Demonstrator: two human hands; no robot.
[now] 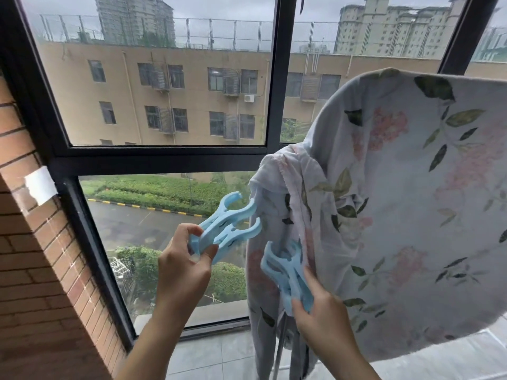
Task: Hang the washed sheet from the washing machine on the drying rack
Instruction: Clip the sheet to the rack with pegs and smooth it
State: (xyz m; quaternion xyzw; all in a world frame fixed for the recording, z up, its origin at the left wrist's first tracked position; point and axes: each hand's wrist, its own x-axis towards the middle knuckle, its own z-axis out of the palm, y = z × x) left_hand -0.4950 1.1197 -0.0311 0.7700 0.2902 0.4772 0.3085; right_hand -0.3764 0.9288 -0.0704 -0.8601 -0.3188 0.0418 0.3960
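In the head view, the only one given, the window (274,78) is taken as the landmark. The floral sheet (397,187) is seen hanging in front of the window's right half, draped from above and spread wide to the right, with one end bunched and left trailing down before the lower right pane. Of the drying rack (278,352) only a thin grey pole is shown, below the window and under the bunched end; the rail on which the sheet is carried is hidden by the cloth.

The left hand (183,267) is held in front of the lower pane. A pale blue clip (230,229) is pinched at its handle end between thumb and curled fingers, and its rounded tips are brought just beside the bunched edge. The right hand (321,305) is held further right along the window, with its fingers curled round the lower end of a second blue clip (288,272), whose upper end is pressed against a fold of the sheet. Whether that clip is already fastened cannot be told.

The task is judged to be well advanced: the sheet is out and hung. What appears to be left is for the bunched end to be pegged, and perhaps for the trailing part to be spread
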